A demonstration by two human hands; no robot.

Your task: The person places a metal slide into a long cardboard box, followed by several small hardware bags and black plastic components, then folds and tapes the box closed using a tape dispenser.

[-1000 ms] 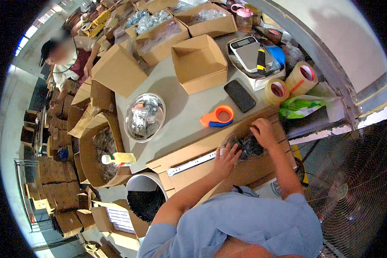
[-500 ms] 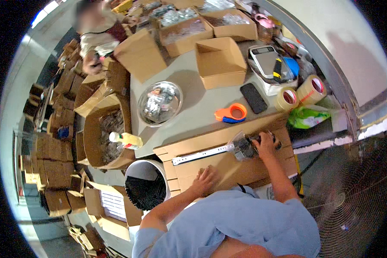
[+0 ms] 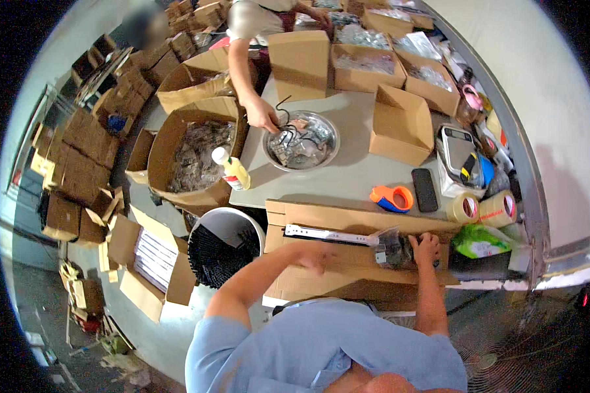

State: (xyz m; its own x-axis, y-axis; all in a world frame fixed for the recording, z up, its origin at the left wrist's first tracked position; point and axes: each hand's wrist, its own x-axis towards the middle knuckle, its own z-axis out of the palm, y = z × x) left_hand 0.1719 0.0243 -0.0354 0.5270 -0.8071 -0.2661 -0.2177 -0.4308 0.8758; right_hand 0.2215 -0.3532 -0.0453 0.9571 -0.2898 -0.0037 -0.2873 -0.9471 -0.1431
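Right hand (image 3: 426,247): fingers bent at the dark bag's (image 3: 392,251) right end; whether gripping, I can't tell.
Left hand (image 3: 316,257): blurred above the cardboard (image 3: 357,283); fingers unreadable from here.
White rail (image 3: 328,234): on the cardboard, left of the bag.

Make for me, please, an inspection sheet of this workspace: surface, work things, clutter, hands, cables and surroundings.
Surface: grey table, with a cardboard sheet along its near side.
Work things: pale metal rail on the cardboard; clear bag of dark parts at its right end.
Clutter: orange tape dispenser, black phone, yellow bottle, scale, metal bowl with small packets.
Hands: left hand blurred, near the rail, grip unclear; right hand beside the bag, grip unclear.
Cables: dark bent strands at the bowl, by a co-worker's hand; whether cables, cannot tell.
Surroundings: white bucket with black rods, stacked cartons at left, fan at lower right.
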